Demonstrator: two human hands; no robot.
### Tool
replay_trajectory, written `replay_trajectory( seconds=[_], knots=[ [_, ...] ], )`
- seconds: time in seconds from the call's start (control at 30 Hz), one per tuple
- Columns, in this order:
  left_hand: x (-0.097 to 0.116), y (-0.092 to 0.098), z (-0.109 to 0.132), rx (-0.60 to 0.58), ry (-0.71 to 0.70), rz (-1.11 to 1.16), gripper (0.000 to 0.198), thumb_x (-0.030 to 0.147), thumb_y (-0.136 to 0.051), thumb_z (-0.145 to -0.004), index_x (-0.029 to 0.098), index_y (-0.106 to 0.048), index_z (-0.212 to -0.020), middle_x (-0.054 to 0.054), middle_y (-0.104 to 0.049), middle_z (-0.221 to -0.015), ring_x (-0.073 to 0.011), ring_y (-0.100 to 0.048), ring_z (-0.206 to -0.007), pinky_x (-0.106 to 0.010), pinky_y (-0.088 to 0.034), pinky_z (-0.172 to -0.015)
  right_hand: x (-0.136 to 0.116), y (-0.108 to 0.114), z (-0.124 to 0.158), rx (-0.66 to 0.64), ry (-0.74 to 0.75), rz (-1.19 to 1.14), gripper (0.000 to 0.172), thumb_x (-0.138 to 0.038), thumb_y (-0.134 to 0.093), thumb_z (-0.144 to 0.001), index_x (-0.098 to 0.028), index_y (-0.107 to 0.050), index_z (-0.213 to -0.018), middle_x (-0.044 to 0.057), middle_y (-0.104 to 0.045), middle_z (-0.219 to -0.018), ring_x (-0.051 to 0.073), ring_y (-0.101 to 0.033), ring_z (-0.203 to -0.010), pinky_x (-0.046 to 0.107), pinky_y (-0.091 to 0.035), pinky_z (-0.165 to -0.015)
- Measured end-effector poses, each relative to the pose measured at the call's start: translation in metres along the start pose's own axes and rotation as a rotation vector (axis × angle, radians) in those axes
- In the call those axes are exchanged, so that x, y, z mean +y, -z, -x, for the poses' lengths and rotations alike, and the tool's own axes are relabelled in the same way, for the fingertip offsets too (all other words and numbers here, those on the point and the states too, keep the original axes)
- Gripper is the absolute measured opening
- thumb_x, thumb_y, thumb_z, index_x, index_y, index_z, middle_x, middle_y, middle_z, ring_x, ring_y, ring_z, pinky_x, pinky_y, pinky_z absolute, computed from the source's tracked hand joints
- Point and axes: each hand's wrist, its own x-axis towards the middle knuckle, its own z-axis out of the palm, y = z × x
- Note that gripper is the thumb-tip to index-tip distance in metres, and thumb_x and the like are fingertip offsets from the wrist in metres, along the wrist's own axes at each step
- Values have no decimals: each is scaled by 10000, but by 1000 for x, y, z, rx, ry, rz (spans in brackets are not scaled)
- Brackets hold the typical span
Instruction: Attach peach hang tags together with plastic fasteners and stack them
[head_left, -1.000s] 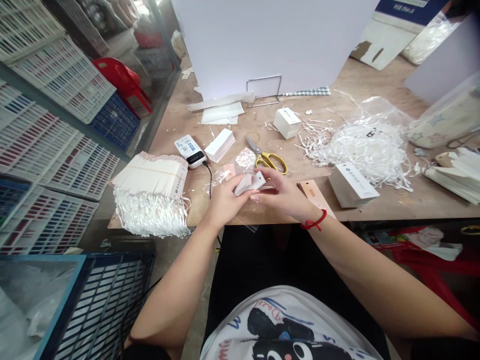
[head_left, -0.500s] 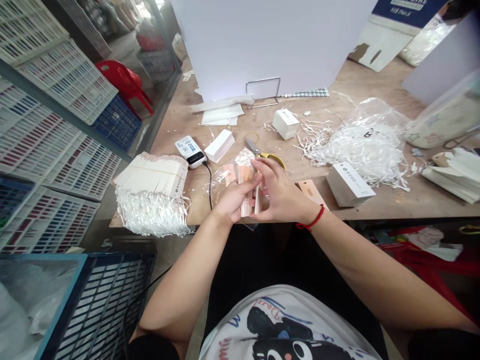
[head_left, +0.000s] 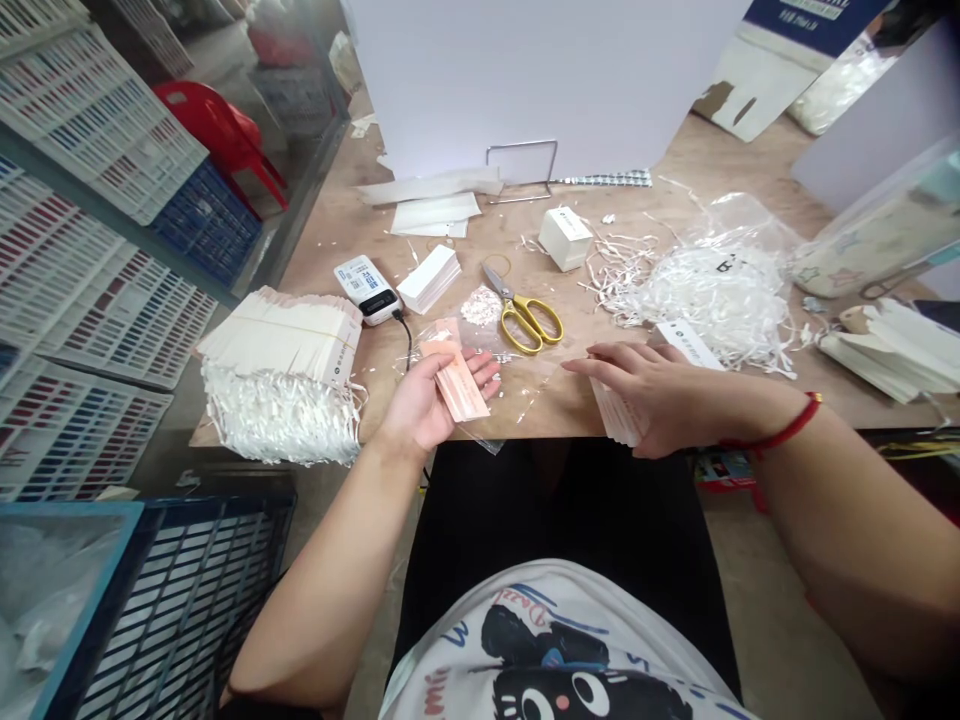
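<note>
Now parted, the left hand [head_left: 435, 402] pins pink cards [head_left: 460, 392] under its thumb, the right hand [head_left: 664, 395] grasps another stack [head_left: 615, 413]: two separate batches.

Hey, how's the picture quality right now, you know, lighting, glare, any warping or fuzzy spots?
Head view: soft, fairly even light on the table, with darkness beneath its front edge; head view: pale glints on the plastic bag, wide-angle stretch on the crates at left; head view: scissors fairly crisp, background hazier, print on the peach cards too small to read.
</note>
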Motion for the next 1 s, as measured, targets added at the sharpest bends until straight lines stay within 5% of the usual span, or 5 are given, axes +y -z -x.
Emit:
replay_trajectory(
  seconds=[0.2, 0.4, 0.6, 0.73, 1.0],
  knots=[
    [-5, -2, 11, -32, 22, -18, 299, 204, -518, -948, 77, -634, -1192, -199, -642, -1344, -297, -639, -1224, -446, -555, -1013, 6, -3, -1, -14, 25, 6, 1307, -396, -918, -450, -314, -266, -1581, 205, -346, -1596, 530, -296, -1446, 747, -254, -1088],
    [-16, -10, 24, -41, 49, -16, 246, 201, -542, -971, 87, -661, -1154, -170, -704, -1225, -264, -706, -1075, -433, -583, -953, -51, 18, -24, 340, 157, -322, 1284, -610, -862, -636, -350, -66, -1610, 117, -204, -1672, 449, -209, -1514, 649, -223, -1208],
    [-30, -14, 45, -115, 15, -54, 244, 211, -639, -930, 127, -655, -1159, -102, -758, -937, -243, -751, -852, -437, -610, -869, -104, 5, -58, 343, 303, -489, 1271, -379, -872, -646, -301, -43, -1606, 183, -294, -1595, 431, -284, -1476, 663, -313, -1157],
    [-27, -9, 55, -117, 22, -60, 228, 248, -606, -960, 119, -665, -1139, -83, -750, -844, -212, -740, -734, -435, -609, -854, -109, 5, -59, 316, 298, -550, 1244, -345, -863, -620, -291, -95, -1597, 176, -346, -1536, 429, -356, -1414, 646, -354, -1135],
    [-18, -6, 40, -44, 22, 63, 305, 357, -449, -1037, 155, -671, -1092, -60, -744, -838, -187, -730, -728, -349, -606, -779, -108, 7, -63, 425, 278, -575, 1214, -298, -836, -630, -373, -71, -1571, 125, -229, -1565, 426, -218, -1482, 656, -300, -1178]
  ],
)
